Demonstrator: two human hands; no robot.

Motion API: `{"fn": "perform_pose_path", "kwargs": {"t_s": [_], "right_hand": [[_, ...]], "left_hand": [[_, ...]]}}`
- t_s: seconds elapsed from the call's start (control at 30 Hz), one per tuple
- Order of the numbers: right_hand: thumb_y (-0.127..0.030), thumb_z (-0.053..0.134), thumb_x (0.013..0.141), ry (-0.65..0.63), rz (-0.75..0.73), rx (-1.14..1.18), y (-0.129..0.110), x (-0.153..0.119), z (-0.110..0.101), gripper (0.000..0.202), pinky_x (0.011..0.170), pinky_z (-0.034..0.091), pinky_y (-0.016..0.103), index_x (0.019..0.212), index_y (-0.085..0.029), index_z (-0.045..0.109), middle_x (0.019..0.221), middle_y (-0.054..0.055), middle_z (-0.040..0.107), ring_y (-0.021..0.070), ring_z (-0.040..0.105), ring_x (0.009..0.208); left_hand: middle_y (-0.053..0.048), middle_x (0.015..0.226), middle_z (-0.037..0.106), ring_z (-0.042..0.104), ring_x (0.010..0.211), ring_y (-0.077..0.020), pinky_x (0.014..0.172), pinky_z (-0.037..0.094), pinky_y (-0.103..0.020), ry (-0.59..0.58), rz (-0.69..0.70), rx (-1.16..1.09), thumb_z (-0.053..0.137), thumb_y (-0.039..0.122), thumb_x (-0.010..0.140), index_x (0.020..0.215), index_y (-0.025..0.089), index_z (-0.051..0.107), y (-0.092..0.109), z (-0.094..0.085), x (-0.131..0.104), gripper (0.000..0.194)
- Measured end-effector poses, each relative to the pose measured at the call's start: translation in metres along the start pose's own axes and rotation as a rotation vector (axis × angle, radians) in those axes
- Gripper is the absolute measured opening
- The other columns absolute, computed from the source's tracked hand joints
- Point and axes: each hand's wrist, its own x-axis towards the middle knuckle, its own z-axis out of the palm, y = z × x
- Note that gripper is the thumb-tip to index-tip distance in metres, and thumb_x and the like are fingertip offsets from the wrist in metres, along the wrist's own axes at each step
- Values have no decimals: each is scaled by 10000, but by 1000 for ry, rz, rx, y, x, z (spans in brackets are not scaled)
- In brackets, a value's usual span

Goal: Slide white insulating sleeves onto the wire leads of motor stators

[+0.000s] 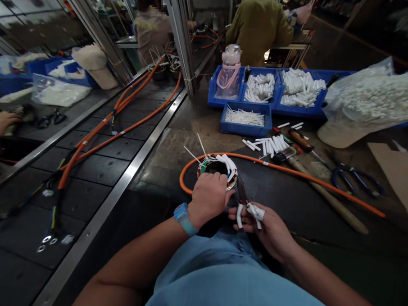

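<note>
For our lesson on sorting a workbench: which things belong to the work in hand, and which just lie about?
Work in hand:
round wired ring, in the left hand
white-handled metal pliers, in the right hand
probably loose white tubes, resembling those on the ring

Apparently lying about:
translucent pink bottle
flat brown cardboard
long wooden handle

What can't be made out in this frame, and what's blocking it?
All in the head view:
- Near side of the round wire-wound part with white sleeves: covered by the left hand, whose fingertips are also hidden.
- Whether the dark pliers with white-and-red handles, in the right hand, pinch anything: too small and dark.
- Co-worker's arm beyond the hand: cut off by the left edge.
</note>
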Motion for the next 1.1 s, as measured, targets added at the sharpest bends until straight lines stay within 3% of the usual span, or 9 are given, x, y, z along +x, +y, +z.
{"fn": "perform_pose_path", "kwargs": {"t_s": [0.4,0.6,0.8,0.93,1.1], "right_hand": [[-381,549,752,39,-8,-21,-6,2,7,211,740,514,329,670,-190,582,907,78,657,226,601,904],[-320,487,773,91,-35,77,-20,10,21,201,587,512,267,655,-167,542,853,90,643,172,605,691],[-243,425,800,72,72,54,-31,16,21,188,507,463,207,766,-139,577,797,93,641,118,563,566],[-263,436,797,23,126,40,-31,20,18,167,435,394,191,777,-149,555,607,36,588,103,507,483],[-272,467,751,107,-1,-138,-16,26,25,108,403,378,198,765,-173,509,522,-20,519,100,468,438]], "left_hand": [[-70,776,529,503,753,-243,686,355,-375,15,-1,6,532,394,803,830,147,499,0,5,1,250],[-78,764,531,506,742,-235,670,347,-365,4,34,3,450,351,852,828,143,504,-2,6,1,216],[-88,772,541,516,751,-238,668,349,-364,22,19,-1,449,386,849,828,135,509,-2,6,1,259],[-89,769,548,526,746,-240,669,358,-366,22,26,-13,462,395,839,822,132,510,-2,6,1,268],[-94,768,558,544,759,-243,668,369,-354,4,-8,-6,516,388,804,827,125,510,-1,5,3,264]]}}
